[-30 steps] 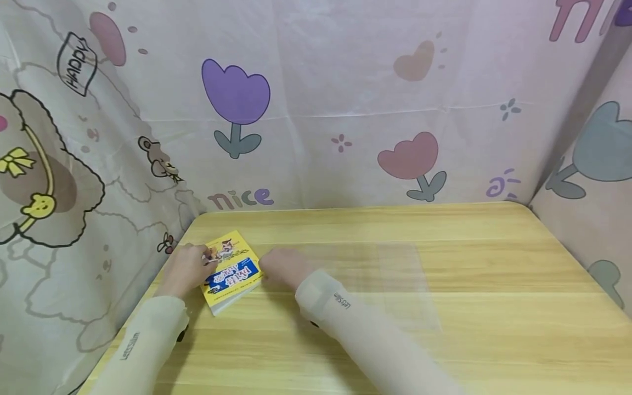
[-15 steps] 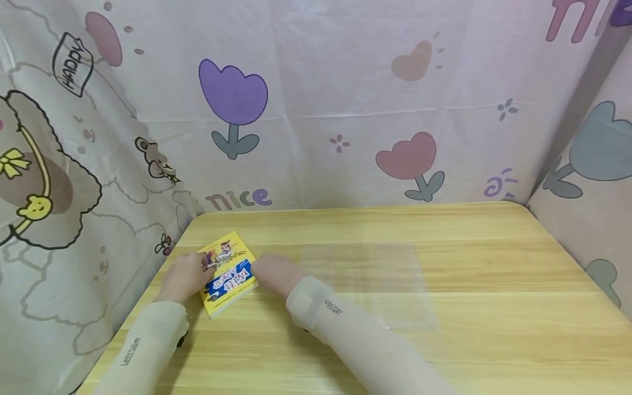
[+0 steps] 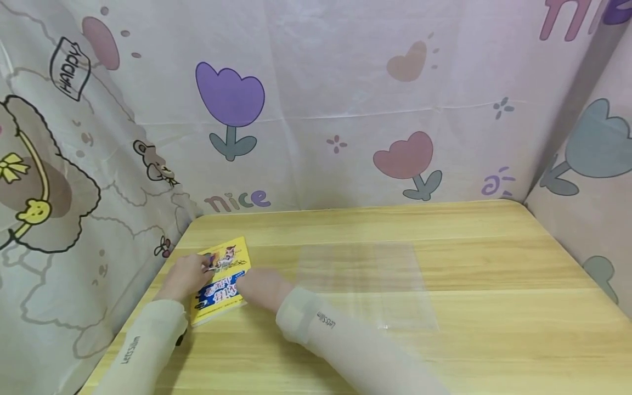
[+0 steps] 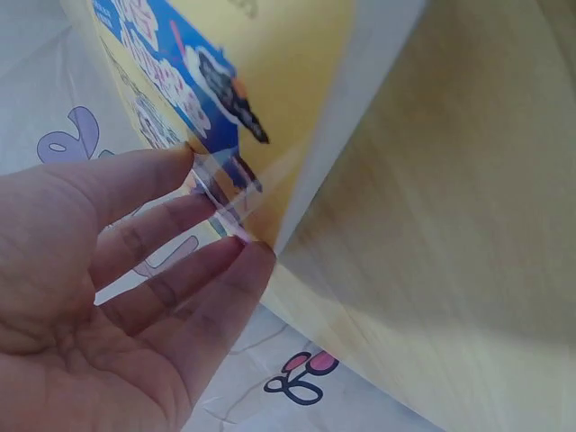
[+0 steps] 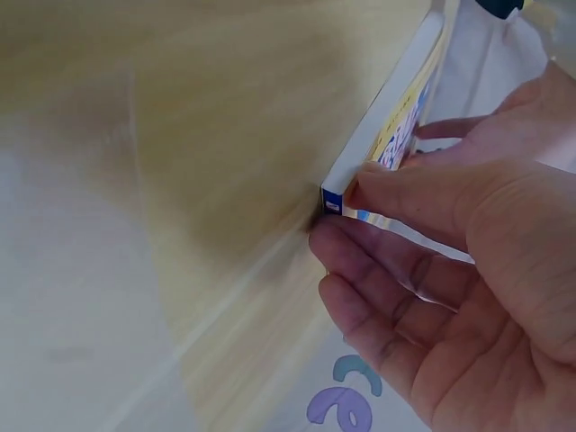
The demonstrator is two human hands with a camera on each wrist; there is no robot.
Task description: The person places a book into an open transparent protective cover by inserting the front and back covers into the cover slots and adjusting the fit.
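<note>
A yellow paperback book [image 3: 219,285] with a blue title band lies at the left end of the wooden table, its long sides leaning slightly right toward the back. My left hand [image 3: 182,277] holds its left edge, the thumb on the cover and the fingers at the side, as the left wrist view shows. At the opposite edge, my right hand [image 3: 264,288] grips the spine. In the right wrist view its thumb [image 5: 387,186] presses near the corner of the book [image 5: 382,117] and its fingers curl below. The fingers' undersides are hidden in the head view.
A clear plastic sheet [image 3: 365,285] lies flat on the wooden table [image 3: 494,285], right of the book. Patterned cloth [image 3: 316,99] hangs along the back and both sides. The table's left edge runs close beside my left forearm.
The book has turned clockwise, its near end swinging left. My right hand has moved left and slightly nearer with the spine; my left hand has stayed almost in place at the other edge.
</note>
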